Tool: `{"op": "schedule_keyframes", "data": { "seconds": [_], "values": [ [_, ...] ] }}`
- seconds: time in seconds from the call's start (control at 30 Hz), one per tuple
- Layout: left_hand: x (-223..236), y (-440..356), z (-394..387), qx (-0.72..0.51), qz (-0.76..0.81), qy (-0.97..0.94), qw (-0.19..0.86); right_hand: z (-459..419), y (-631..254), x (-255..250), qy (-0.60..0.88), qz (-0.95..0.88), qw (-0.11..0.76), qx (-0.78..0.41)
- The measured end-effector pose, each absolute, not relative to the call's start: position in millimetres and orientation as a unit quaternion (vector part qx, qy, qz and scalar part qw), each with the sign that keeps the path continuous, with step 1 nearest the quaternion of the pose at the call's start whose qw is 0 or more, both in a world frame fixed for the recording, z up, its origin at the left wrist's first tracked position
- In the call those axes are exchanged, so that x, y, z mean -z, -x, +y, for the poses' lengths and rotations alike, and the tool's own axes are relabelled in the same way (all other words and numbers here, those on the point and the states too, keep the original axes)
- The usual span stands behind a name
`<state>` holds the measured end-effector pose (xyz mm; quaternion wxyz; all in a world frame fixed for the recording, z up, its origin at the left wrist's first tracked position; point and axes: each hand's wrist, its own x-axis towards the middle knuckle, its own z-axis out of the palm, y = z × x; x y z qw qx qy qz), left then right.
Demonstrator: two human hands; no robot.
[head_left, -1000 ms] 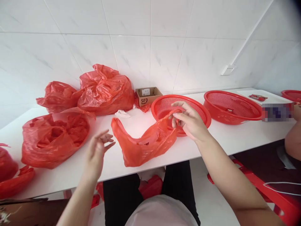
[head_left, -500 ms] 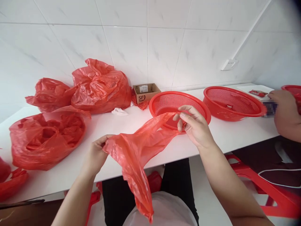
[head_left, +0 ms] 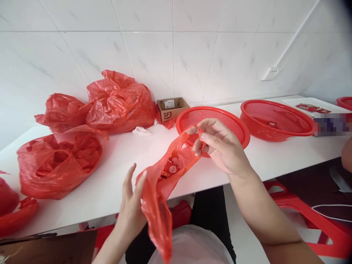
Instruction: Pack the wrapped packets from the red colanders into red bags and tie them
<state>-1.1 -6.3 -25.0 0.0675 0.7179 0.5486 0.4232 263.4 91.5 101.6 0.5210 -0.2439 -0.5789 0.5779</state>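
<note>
Here's the long white table [head_left: 121, 154], and it's loaded: the big bulging red bag [head_left: 121, 106] sits up against the wall, its contents hidden, and down in front of it the gaping red bag [head_left: 60, 165] is stuffed with crumpled red plastic. Across to the near basket [head_left: 203, 116], behind the right hand [head_left: 200, 142], then the far basket [head_left: 275, 135], a small pale bit on its bottom. Beyond that, the white tray [head_left: 334, 107] carries red packets [head_left: 310, 107]; back by the wall stands the open cardboard box [head_left: 172, 114]. And the handled bag [head_left: 156, 198] hangs slantwise between the hands over the table's front edge, a printed red packet [head_left: 172, 168] showing in its mouth!

Half a second ago that packet was out of sight and the left hand [head_left: 133, 205] was pinching the bag; now it's let go. Fingers wide apart, thumb right beside the plastic, though I can't tell if it touches. The right hand keeps a tight fingertip pinch on the gathered top.
</note>
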Motion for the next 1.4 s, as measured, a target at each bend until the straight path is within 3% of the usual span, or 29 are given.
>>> {"op": "schedule_keyframes", "data": {
  "seconds": [0.1,0.17,0.33,0.53,0.67,0.87,1.03,1.2,1.4],
  "values": [
    [8,-18,-13,-0.45,0.476,-0.755,0.032,94,-256,-106,0.238,-0.594,0.511,-0.573],
    [-13,-19,-13,-0.46,0.449,-0.761,0.086,96,-257,-108,0.241,-0.601,0.512,-0.564],
    [-69,0,-6,-0.582,0.392,-0.534,0.472,90,-265,-115,0.263,-0.634,0.55,-0.476],
    [-97,8,45,-0.513,0.378,-0.309,0.706,82,-260,-134,0.274,-0.773,0.462,-0.338],
    [-103,-3,65,-0.508,0.389,-0.31,0.703,92,-253,-152,0.264,-0.809,0.422,-0.312],
    [-112,-16,63,-0.423,0.365,-0.505,0.658,106,-217,-162,0.174,-0.884,0.264,-0.345],
    [-110,-20,68,-0.296,0.438,-0.644,0.553,121,-186,-155,0.155,-0.878,0.264,-0.369],
    [-103,-17,80,-0.397,0.524,-0.527,0.539,125,-192,-144,0.157,-0.839,0.35,-0.387],
    [-107,-16,84,-0.423,0.534,-0.506,0.529,129,-199,-127,0.255,-0.845,0.337,-0.329]
  ]
}}
